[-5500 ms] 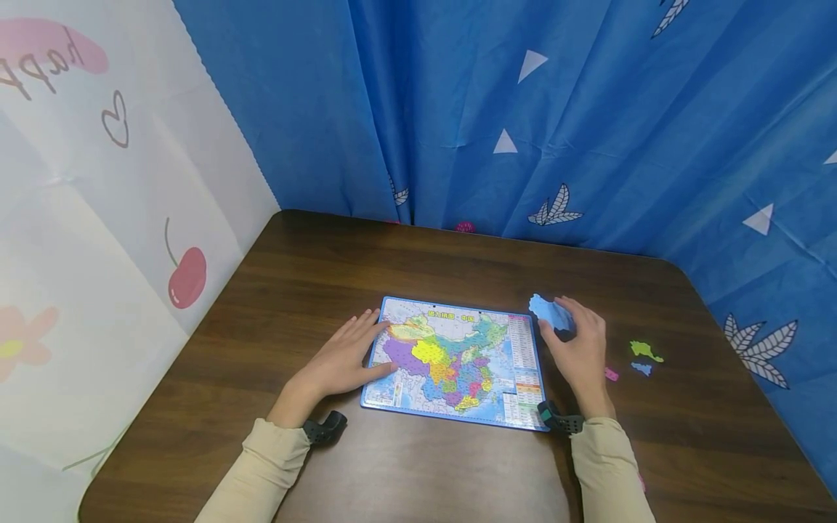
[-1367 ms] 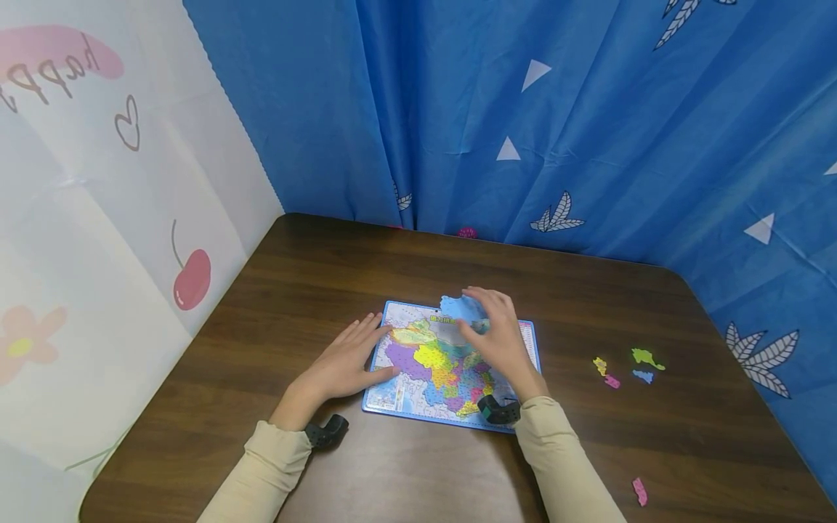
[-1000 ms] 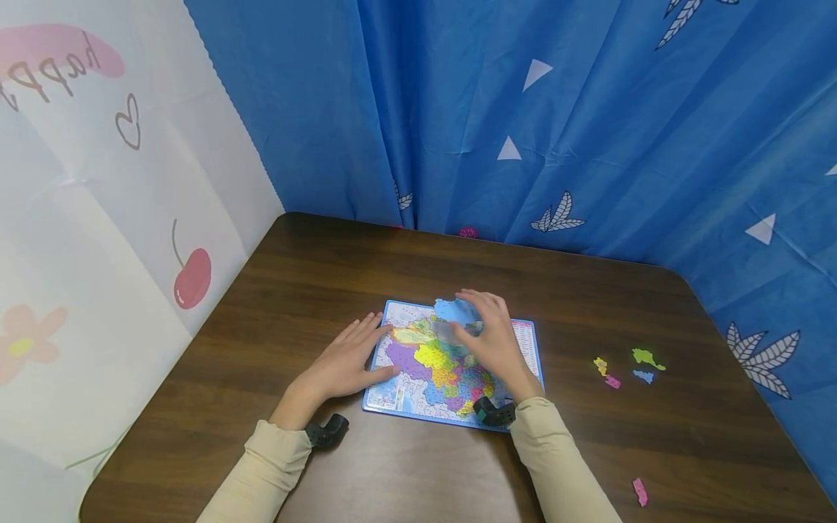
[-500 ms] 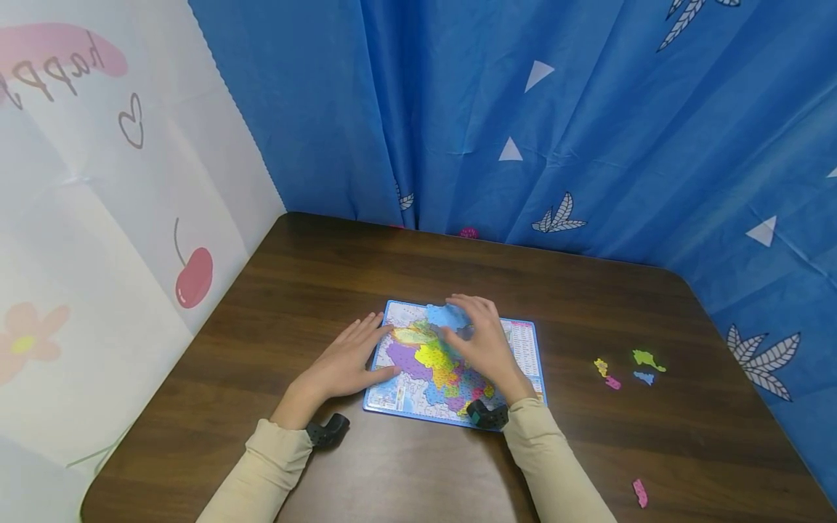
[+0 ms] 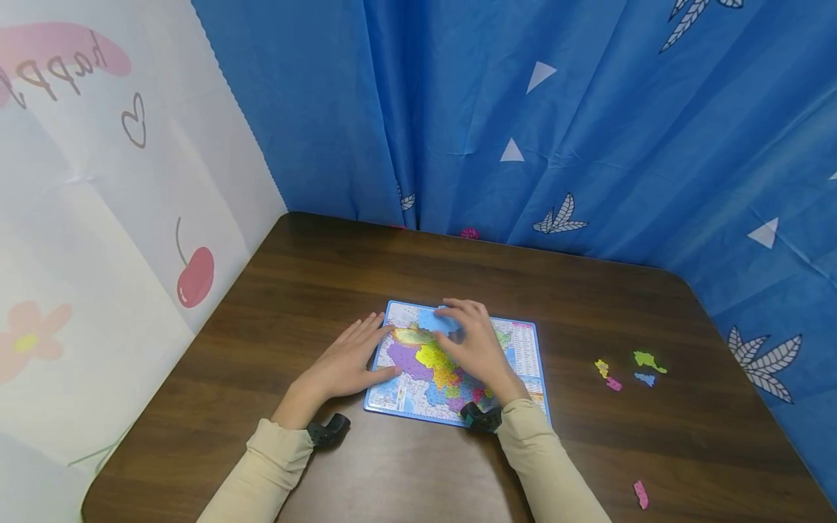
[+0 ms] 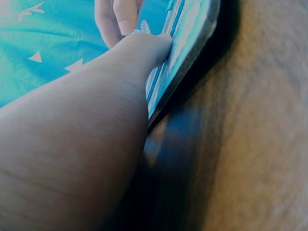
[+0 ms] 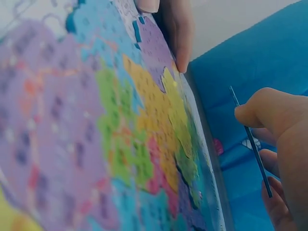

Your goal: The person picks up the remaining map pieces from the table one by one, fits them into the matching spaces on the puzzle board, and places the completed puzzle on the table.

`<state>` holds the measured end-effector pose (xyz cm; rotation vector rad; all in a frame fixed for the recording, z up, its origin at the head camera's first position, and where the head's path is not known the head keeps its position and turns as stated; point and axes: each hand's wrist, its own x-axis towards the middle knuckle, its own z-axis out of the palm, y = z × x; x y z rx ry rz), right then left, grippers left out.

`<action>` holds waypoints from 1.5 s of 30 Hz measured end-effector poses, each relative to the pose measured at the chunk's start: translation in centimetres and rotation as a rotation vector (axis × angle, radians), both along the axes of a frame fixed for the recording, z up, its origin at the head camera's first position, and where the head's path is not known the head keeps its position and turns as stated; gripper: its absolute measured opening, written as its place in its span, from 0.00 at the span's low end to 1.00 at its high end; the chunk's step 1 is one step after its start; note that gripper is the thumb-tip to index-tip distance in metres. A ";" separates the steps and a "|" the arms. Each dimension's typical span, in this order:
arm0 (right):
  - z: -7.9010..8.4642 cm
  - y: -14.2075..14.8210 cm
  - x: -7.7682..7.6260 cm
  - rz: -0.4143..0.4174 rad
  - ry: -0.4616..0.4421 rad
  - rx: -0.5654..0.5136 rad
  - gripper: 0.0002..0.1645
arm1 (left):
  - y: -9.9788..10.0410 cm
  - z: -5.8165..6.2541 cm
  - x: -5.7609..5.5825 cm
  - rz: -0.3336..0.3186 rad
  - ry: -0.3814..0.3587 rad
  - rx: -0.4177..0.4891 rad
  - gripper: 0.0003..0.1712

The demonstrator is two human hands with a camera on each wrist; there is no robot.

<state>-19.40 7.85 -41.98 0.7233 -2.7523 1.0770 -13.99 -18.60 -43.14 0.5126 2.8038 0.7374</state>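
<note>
A map puzzle board (image 5: 402,412) with coloured province pieces lies flat on the table. My left hand (image 5: 341,365) rests with straight fingers spread along its left edge; in the left wrist view the thumb (image 6: 161,48) lies at the board's rim. My right hand (image 5: 476,347) pinches a large light-blue puzzle piece (image 5: 428,319) over the upper middle of the map. The right wrist view shows that thin piece (image 7: 258,156) edge-on between thumb and fingers, held apart from the board's surface. The right hand hides part of the piece and much of the map's right half.
Right of the board lie a yellow piece (image 5: 601,368), a pink piece (image 5: 614,383), a green piece (image 5: 649,361) and a small blue piece (image 5: 644,379). Another pink piece (image 5: 641,494) sits nearer the front. Blue curtain (image 5: 471,109) hangs behind the wooden table (image 5: 314,261).
My right hand has carried the light-blue piece leftward from right of the board to over its upper middle, and lower in the last second. The left hand has stayed at the board's left edge.
</note>
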 end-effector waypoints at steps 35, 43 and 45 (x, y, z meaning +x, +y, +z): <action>-1.7 -2.3 0.3 0.095 0.040 0.011 0.20 | -0.1 0.0 -0.1 -0.008 0.012 -0.003 0.50; -1.8 -2.6 0.3 0.111 0.019 0.033 0.20 | -0.1 0.0 -0.1 -0.012 0.014 -0.007 0.50; -1.8 -2.7 0.4 0.113 0.012 0.038 0.20 | -0.1 0.1 0.0 -0.014 0.015 -0.003 0.50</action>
